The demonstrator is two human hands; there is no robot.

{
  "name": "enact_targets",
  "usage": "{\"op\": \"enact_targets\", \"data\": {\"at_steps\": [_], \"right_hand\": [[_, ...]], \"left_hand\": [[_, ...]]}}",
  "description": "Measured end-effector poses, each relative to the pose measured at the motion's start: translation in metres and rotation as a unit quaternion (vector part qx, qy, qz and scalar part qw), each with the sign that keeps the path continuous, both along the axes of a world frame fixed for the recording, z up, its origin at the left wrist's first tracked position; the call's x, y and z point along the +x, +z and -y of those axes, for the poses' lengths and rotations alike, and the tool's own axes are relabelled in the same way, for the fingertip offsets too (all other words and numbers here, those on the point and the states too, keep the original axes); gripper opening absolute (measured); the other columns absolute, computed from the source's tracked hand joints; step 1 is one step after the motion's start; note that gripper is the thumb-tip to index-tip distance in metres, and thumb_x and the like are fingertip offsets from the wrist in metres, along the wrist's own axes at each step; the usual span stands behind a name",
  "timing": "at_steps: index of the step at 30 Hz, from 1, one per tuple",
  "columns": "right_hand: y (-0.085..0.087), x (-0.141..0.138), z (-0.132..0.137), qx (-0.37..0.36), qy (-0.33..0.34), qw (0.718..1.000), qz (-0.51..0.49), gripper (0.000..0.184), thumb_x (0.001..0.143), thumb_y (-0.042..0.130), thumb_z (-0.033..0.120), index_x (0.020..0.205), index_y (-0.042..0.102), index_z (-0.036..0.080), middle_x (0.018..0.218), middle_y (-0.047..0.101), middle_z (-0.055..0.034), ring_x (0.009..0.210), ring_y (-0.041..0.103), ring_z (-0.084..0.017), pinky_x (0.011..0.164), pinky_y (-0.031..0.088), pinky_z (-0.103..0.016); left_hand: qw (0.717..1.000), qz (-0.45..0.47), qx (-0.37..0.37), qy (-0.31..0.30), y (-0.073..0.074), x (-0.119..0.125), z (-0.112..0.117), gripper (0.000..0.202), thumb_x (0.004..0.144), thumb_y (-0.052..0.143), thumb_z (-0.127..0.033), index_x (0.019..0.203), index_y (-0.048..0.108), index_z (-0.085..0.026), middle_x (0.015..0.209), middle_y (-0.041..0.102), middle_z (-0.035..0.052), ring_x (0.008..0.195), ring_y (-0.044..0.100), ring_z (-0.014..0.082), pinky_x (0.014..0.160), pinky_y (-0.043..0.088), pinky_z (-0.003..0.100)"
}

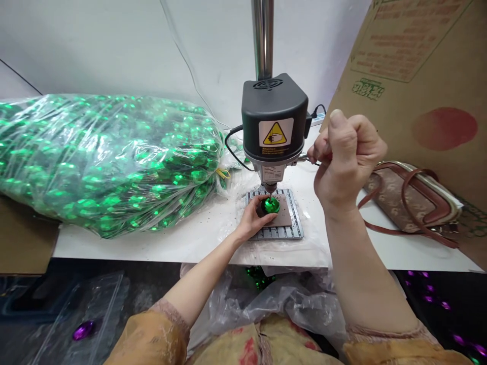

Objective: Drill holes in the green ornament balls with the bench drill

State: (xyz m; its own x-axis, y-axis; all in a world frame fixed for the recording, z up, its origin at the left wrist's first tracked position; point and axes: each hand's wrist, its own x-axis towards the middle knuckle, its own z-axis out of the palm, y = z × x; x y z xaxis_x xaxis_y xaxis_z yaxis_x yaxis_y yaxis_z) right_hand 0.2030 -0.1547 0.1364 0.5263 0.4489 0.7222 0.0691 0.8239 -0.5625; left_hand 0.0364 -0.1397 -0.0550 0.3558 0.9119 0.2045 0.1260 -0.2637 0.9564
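My left hand (251,219) has its thumb and fingers closed round a shiny green faceted ornament (272,205). The ornament rests on a brown board (286,217) on the slotted metal base (297,234) of a small bench drill press (274,114). Right above the ornament is the drill chuck (270,187); whether the bit touches it I cannot tell. My right hand (344,159) is clenched in a fist at the feed lever (306,158) on the machine's right side. The lever's outer end is hidden inside the fist.
A big clear bag of green ornaments (114,162) lies left on the white table (152,249). To the right are a brown handbag (411,197) and a tall cardboard box (403,91). Plastic sheeting (289,304) hangs below the front edge. A purple ornament (83,330) lies lower left.
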Motion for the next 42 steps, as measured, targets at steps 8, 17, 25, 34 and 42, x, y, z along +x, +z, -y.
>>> {"op": "enact_targets", "data": {"at_steps": [8,17,25,34,42], "right_hand": [[-0.020,-0.007,0.011,0.030,-0.030,0.999,-0.015,0.055,0.094,0.062,0.041,0.055,0.031,0.020,0.047,0.028,0.0073,0.042,0.029,-0.005,0.046,0.026,-0.027],[-0.032,-0.008,0.011,0.074,-0.029,0.997,-0.016,0.056,0.091,0.063,0.034,0.056,0.022,0.018,0.047,0.025,0.0066,0.041,0.028,-0.003,0.044,0.024,-0.026],[-0.042,-0.009,0.010,0.130,-0.034,0.991,-0.003,0.052,0.090,0.060,0.021,0.054,0.022,0.017,0.047,0.024,0.0072,0.041,0.025,-0.002,0.044,0.028,-0.024],[-0.052,-0.008,0.009,0.169,-0.026,0.985,0.015,0.050,0.090,0.059,0.013,0.055,0.023,0.016,0.047,0.027,0.0075,0.042,0.026,-0.001,0.046,0.031,-0.023],[-0.059,-0.006,0.008,0.177,-0.033,0.983,0.029,0.050,0.090,0.057,0.011,0.056,0.021,0.016,0.048,0.028,0.0073,0.043,0.028,-0.002,0.049,0.035,-0.024]], "left_hand": [[1.000,-0.010,0.014,0.004,-0.006,-0.001,-0.003,0.062,0.079,0.088,-0.045,0.130,0.062,-0.021,0.124,0.070,0.0100,0.118,0.068,0.0283,0.107,0.054,0.046],[0.999,-0.020,0.022,0.011,-0.006,-0.002,-0.002,0.061,0.080,0.088,-0.044,0.130,0.061,-0.021,0.124,0.070,0.0100,0.120,0.066,0.0293,0.109,0.052,0.047],[1.000,-0.006,0.015,0.012,-0.008,-0.001,-0.002,0.063,0.079,0.088,-0.048,0.130,0.061,-0.021,0.125,0.069,0.0106,0.120,0.066,0.0296,0.108,0.052,0.047],[1.000,0.007,0.007,0.012,-0.007,0.001,-0.002,0.061,0.078,0.089,-0.045,0.128,0.061,-0.022,0.123,0.070,0.0102,0.117,0.067,0.0286,0.106,0.053,0.045],[1.000,0.005,0.009,0.015,-0.006,0.001,-0.002,0.060,0.078,0.089,-0.043,0.127,0.061,-0.021,0.122,0.070,0.0103,0.118,0.067,0.0294,0.108,0.052,0.047]]}}
